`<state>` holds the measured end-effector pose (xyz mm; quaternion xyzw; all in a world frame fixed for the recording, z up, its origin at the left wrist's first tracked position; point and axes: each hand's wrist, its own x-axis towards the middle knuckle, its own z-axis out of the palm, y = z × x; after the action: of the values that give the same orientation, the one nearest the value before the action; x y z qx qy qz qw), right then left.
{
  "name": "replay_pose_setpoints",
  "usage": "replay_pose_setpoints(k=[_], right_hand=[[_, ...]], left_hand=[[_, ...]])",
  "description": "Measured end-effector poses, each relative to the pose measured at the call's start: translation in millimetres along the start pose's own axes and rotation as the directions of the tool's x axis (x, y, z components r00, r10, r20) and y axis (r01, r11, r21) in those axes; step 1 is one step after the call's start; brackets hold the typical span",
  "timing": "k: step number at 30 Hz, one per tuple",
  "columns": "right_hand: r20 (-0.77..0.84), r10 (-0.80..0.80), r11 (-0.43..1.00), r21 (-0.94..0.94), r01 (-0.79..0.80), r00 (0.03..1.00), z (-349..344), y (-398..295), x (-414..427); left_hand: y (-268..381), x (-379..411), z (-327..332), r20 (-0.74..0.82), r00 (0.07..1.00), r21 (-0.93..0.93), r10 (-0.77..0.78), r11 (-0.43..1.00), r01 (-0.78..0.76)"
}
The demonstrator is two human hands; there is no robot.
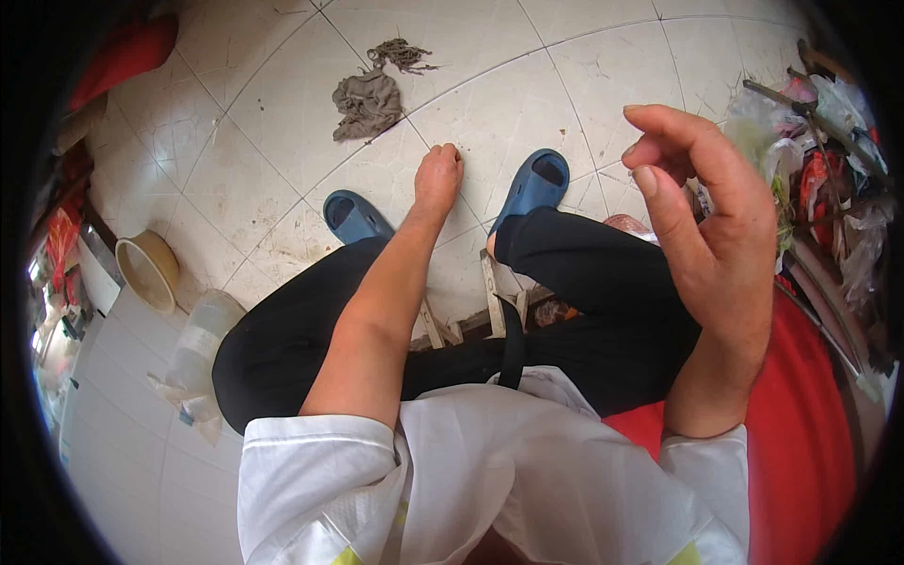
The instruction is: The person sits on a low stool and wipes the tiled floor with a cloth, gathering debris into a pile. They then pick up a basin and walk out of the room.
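Note:
My left hand [438,180] reaches forward between my knees, above the tiled floor [494,113]. Its fingers curl downward and away from me, so what may be under them is hidden. Closer to the camera, my right hand [713,212] is raised on the right side, with a gap between the thumb and the bent fingers and nothing held there. A crumpled grey-brown cloth [367,106] lies on the tiles beyond my left hand. Just past it is a stringy dark clump [399,54]. Blue slippers [540,180] are on both my feet.
On the left stand a beige plastic basin [147,272] and a clear plastic container [205,342]. Plastic bags and sticks [833,162] are heaped at the right. Something red [798,424] spreads beside my right arm. Under my legs is a wooden frame [494,304].

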<state>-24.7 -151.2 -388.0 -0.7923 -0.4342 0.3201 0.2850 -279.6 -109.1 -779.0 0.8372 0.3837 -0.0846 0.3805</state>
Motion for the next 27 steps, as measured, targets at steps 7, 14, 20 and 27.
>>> replay_pose_setpoints(k=[7,14,20,27], right_hand=[[-0.037,0.016,1.0,0.005,-0.016,0.999,6,-4,5],[-0.041,0.003,1.0,0.017,-0.002,0.999,8,-17,5],[-0.048,0.024,0.999,0.035,-0.022,0.999,10,-16,6],[-0.056,-0.013,0.999,0.029,0.015,0.998,56,26,15]], left_hand=[[9,23,-3,0.054,0.997,0.181,-0.057,0.982,0.046],[4,8,-19,0.044,0.998,0.132,-0.047,0.99,0.041],[60,-19,-78,-0.212,0.964,-0.305,-0.161,0.948,0.091],[186,-63,-202,-0.505,0.859,-0.478,0.08,0.803,-0.356]])
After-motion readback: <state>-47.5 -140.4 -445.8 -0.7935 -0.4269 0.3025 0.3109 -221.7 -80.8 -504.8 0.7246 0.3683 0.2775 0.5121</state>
